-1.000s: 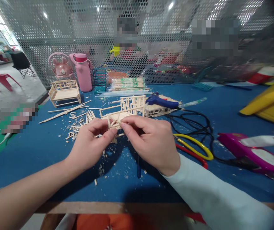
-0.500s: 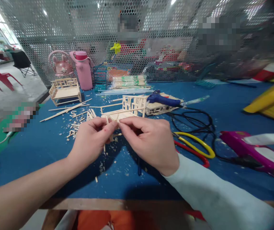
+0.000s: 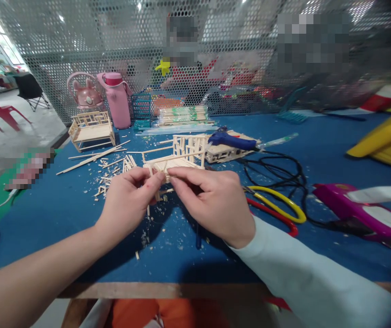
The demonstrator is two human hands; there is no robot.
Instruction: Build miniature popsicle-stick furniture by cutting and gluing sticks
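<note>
A miniature piece of furniture (image 3: 177,160) made of pale thin wooden sticks is held just above the table, its slatted side at the back right. My left hand (image 3: 129,196) is closed on its front left corner, thumb against the front edge. On the other side, my right hand (image 3: 212,200) pinches at the same front edge, thumb and forefinger together; any small piece between them is hidden. Behind my right hand a blue glue gun (image 3: 234,140) rests on a stick-built piece (image 3: 216,154). A finished-looking miniature stick bench (image 3: 93,131) stands at the back left.
Loose sticks (image 3: 95,158) and cut bits (image 3: 106,180) lie left. Pliers with red and yellow handles (image 3: 280,205), a black cable (image 3: 277,168) and a magenta tool (image 3: 369,212) are right. A pink bottle (image 3: 118,102) and stick packs (image 3: 183,116) stand before the perforated metal screen (image 3: 113,36).
My right thumb and fingertips have drawn slightly away from my left thumb. Both hands stay at the stick model. The whole view has shifted a little.
</note>
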